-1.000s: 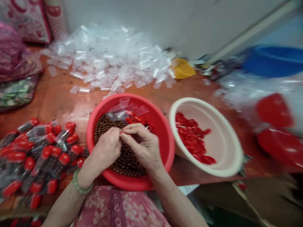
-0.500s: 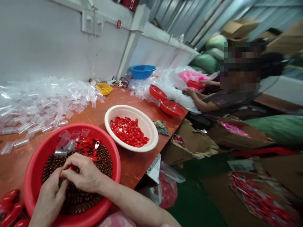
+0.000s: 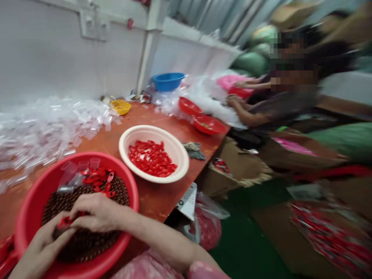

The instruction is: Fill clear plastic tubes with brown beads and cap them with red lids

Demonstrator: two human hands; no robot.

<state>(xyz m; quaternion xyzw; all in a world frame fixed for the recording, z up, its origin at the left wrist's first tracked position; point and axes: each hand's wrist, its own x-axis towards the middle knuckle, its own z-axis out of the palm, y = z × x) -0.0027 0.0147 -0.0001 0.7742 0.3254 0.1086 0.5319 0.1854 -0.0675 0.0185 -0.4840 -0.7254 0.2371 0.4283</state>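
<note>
Over a red basin (image 3: 132, 186) of brown beads (image 3: 117, 193), my hands work close together. My left hand (image 3: 43, 240) is closed around a small red plastic piece (image 3: 64, 222), with something dark below it that blur keeps me from making out. My right hand (image 3: 94, 213) is closed at the same piece, its thumb and fingers pinched against it; a bit of red shows between them. Clear plastic cups (image 3: 69, 170) and loose red plastic pieces (image 3: 95, 176) lie on the beads at the basin's far side.
A white basin (image 3: 183, 166) with red pieces stands right of the red one. Clear plastic tubes (image 3: 52, 131) are heaped along the wall. Farther back are a yellow basket (image 3: 120, 107), a blue basin (image 3: 168, 82) and red bowls (image 3: 209, 126). A co-worker (image 3: 290, 100) sits at the right.
The view has swung slightly right, so the basins appear farther left. My hands have parted a little, and more of the red piece between them now shows.
</note>
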